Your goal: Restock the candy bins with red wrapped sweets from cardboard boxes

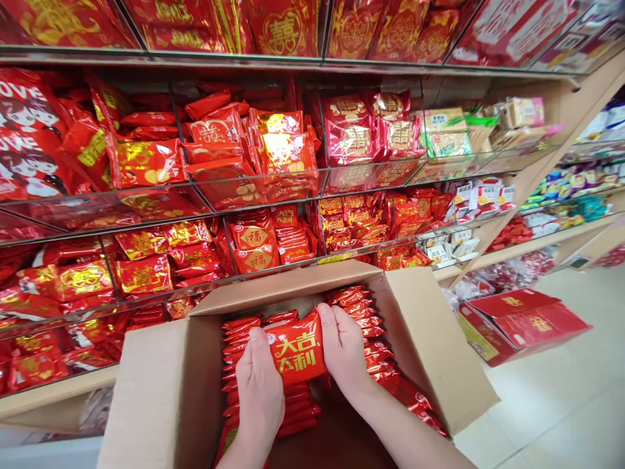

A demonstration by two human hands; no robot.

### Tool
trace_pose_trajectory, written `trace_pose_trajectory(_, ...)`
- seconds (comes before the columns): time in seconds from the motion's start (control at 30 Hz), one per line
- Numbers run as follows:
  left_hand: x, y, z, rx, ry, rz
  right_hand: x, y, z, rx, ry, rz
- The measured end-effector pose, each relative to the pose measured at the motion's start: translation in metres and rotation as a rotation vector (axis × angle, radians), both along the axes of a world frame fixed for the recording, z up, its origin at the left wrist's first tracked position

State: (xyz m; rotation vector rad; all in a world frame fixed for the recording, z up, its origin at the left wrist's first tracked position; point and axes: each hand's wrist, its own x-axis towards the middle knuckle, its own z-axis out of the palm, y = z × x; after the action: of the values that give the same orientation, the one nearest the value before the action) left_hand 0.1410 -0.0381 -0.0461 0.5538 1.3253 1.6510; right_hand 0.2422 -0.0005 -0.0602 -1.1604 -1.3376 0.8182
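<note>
An open cardboard box (161, 384) sits in front of me, holding rows of red snack packets (371, 339) stood on edge. Both my hands reach into it. My left hand (261, 387) and my right hand (344, 348) are closed on the two ends of a bunch of red packets (297, 352); the front one bears yellow characters. The bunch sits slightly above the packed rows in the middle of the box.
Tiered shelves with clear dividers (273, 182) rise behind the box, filled with red and gold packets. A red carton (522, 322) lies on the pale floor (571, 404) to the right. More shelves (576, 189) with mixed goods run off to the far right.
</note>
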Motion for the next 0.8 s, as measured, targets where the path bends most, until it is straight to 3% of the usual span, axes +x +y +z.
trace_pose_trajectory(0.07, -0.004, 0.001, 0.002, 0.020, 0.066, 0.007, 0.004, 0.000, 0.004, -0.013, 0.052, 0.070)
trace_pose_trajectory(0.2, -0.014, 0.005, -0.001, 0.045, 0.169, 0.035, 0.015, -0.004, 0.010, -0.066, 0.173, 0.444)
trace_pose_trajectory(0.3, -0.021, 0.005, 0.000, 0.032, 0.233, -0.046, 0.018, -0.004, 0.015, -0.170, 0.177, 0.630)
trace_pose_trajectory(0.37, -0.029, 0.007, 0.007, 0.041, 0.394, -0.093, 0.020, 0.004, 0.021, -0.221, 0.174, 0.696)
trace_pose_trajectory(0.47, -0.056, 0.013, 0.026, 0.124, 0.860, -0.022, 0.027, 0.034, 0.038, -0.108, 0.103, 0.556)
trace_pose_trajectory(0.53, -0.084, 0.021, 0.039, 0.196, 1.203, 0.095, 0.031, 0.062, 0.054, 0.053, -0.071, 0.278)
trace_pose_trajectory(0.6, -0.112, 0.032, 0.047, 0.167, 1.467, 0.177, 0.029, 0.092, 0.070, 0.163, -0.315, -0.004)
trace_pose_trajectory(0.67, -0.135, 0.042, 0.047, 0.096, 1.595, 0.152, 0.019, 0.120, 0.082, 0.215, -0.559, -0.160)
trace_pose_trajectory(0.8, -0.152, 0.055, 0.035, -0.021, 1.595, -0.026, -0.015, 0.163, 0.087, 0.218, -0.849, -0.201)
